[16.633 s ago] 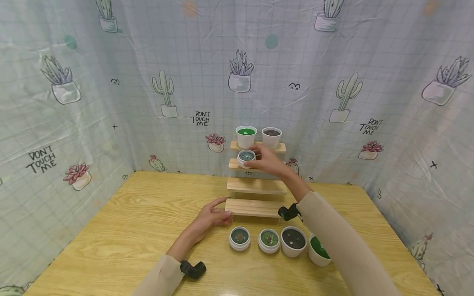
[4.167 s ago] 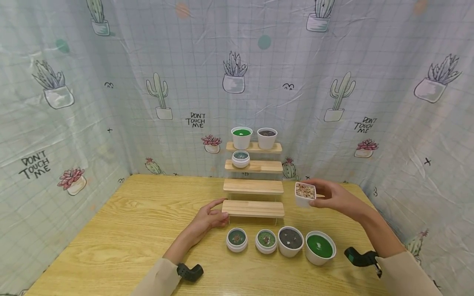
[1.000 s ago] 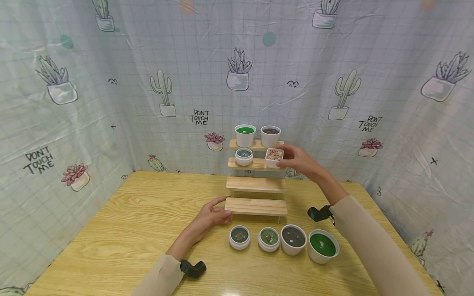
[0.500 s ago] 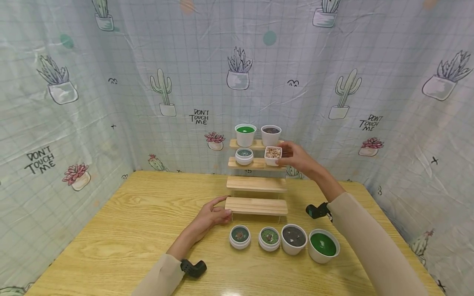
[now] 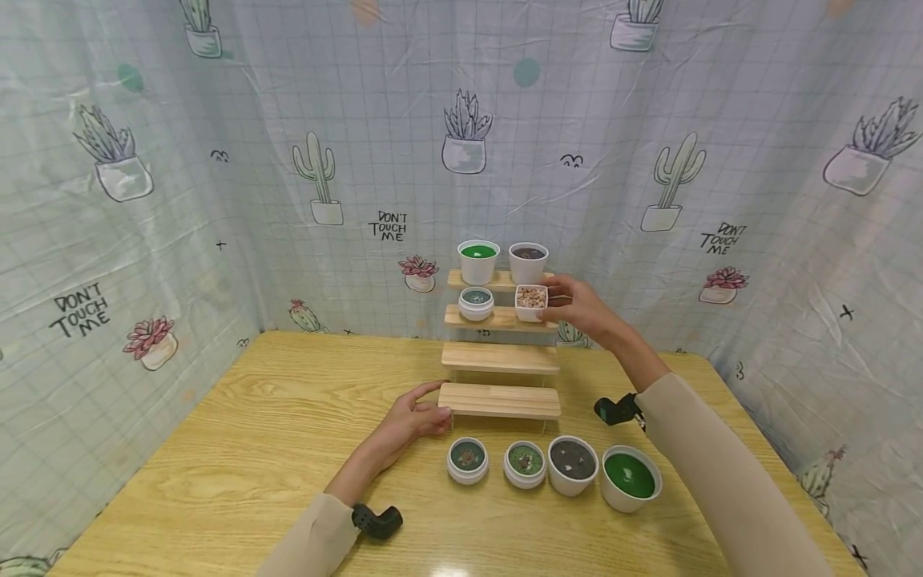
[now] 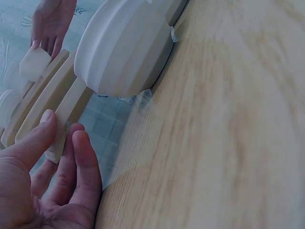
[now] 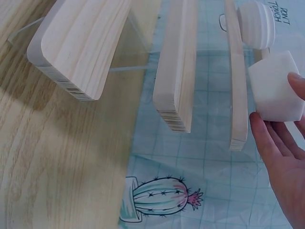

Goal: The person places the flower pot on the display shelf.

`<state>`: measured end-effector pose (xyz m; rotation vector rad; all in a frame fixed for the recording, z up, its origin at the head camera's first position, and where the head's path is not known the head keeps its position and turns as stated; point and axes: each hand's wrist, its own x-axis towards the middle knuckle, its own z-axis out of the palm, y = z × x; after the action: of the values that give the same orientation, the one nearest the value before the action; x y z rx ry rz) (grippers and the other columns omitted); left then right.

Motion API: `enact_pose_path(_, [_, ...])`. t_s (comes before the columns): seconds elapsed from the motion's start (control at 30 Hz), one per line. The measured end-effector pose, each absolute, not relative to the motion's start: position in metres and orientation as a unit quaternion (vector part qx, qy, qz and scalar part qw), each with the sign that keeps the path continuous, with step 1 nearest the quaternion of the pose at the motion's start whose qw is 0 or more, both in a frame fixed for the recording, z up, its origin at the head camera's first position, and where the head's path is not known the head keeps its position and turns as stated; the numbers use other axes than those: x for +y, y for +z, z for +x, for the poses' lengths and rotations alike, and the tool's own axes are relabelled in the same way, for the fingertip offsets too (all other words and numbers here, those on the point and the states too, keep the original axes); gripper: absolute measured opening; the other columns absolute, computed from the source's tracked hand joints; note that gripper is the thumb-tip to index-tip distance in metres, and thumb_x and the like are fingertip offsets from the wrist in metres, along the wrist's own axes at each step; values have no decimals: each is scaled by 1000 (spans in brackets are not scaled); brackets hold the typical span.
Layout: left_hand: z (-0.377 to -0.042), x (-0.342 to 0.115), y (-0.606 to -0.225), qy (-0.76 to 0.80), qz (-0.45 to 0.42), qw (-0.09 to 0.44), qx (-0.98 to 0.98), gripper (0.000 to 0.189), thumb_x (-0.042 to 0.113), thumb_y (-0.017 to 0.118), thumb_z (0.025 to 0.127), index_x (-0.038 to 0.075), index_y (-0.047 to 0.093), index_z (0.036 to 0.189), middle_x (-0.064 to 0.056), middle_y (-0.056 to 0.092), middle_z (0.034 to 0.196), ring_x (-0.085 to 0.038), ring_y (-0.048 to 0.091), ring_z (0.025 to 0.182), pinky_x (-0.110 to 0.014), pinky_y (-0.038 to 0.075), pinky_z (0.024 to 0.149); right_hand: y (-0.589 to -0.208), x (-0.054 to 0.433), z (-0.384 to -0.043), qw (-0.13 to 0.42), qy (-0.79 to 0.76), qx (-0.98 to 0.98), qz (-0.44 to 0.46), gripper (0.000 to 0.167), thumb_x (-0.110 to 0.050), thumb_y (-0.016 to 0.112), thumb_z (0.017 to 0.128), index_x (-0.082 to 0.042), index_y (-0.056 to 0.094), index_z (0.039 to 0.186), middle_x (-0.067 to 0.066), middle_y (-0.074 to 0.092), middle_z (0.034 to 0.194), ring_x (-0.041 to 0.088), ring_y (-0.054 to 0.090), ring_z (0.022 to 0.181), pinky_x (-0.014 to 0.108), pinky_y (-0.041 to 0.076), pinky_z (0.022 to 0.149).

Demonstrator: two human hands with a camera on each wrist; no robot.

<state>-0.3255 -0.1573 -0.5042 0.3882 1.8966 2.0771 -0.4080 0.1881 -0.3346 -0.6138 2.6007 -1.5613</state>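
My right hand [image 5: 577,307] holds a small square white pot [image 5: 531,303] topped with pinkish-beige gravel, at the right of the stand's second tier from the top. In the right wrist view, thumb and fingers lie on the sides of this white pot [image 7: 276,87], close over the shelf. My left hand [image 5: 408,426] pinches the left end of the lowest wooden tier [image 5: 499,399], thumb above and fingers below, as the left wrist view shows. Left of the square pot, a ribbed round pot [image 5: 476,304] with a blue-grey top sits on the same tier [image 5: 497,319].
The top tier bears a green-topped pot [image 5: 479,263] and a brown-topped pot [image 5: 529,264]. Before the stand, on the wooden table [image 5: 288,449], stand two ribbed pots [image 5: 467,461] [image 5: 525,465], a dark-topped pot [image 5: 573,466] and a bigger green-topped pot [image 5: 630,479]. A cactus-print curtain [image 5: 389,104] hangs behind.
My right hand let go of the round ribbed pot on the second tier, then brought the square pot from the right to that tier and shifted it slightly left. My left hand stayed put.
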Motion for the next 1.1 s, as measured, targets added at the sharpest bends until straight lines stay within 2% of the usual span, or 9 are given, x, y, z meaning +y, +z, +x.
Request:
enact_pose_path(0.1, [-325, -158, -504, 723, 135, 150, 661, 75, 14, 71, 98, 11, 30, 161, -14, 76, 107, -14, 73, 93, -29, 61, 85, -334, 187, -408, 23, -504, 839, -202, 64, -8, 72, 94, 3, 43, 150, 28, 51, 146, 43, 53, 135, 52, 47, 111])
enact_pose_path(0.33, [-326, -157, -504, 720, 132, 147, 666, 75, 14, 71, 98, 12, 31, 161, -14, 76, 107, -15, 73, 93, -31, 61, 86, -337, 186, -411, 17, -494, 844, -208, 62, -10, 72, 96, 0, 46, 151, 27, 54, 144, 41, 54, 132, 45, 50, 105])
enact_pose_path(0.53, [-327, -157, -506, 720, 133, 146, 666, 75, 14, 71, 98, 12, 30, 161, -14, 77, 108, -15, 73, 94, -31, 61, 87, -340, 187, -413, 18, -501, 842, -202, 66, -12, 72, 96, 1, 42, 153, 28, 51, 147, 42, 51, 136, 52, 46, 112])
enact_pose_path(0.67, [-327, -157, -506, 721, 130, 145, 665, 74, 13, 71, 98, 12, 31, 160, -11, 77, 104, -15, 73, 93, -31, 61, 86, -340, 187, -413, 19, -502, 842, -197, 65, -14, 71, 97, 4, 40, 152, 28, 50, 148, 42, 49, 138, 52, 45, 113])
enact_pose_path(1.1, [-328, -158, -506, 720, 131, 147, 665, 75, 14, 72, 98, 12, 31, 161, -14, 76, 107, -16, 73, 93, -31, 61, 86, -343, 185, -412, 21, -508, 842, -178, 61, -13, 68, 99, 5, 39, 150, 28, 50, 146, 38, 52, 132, 39, 51, 104])
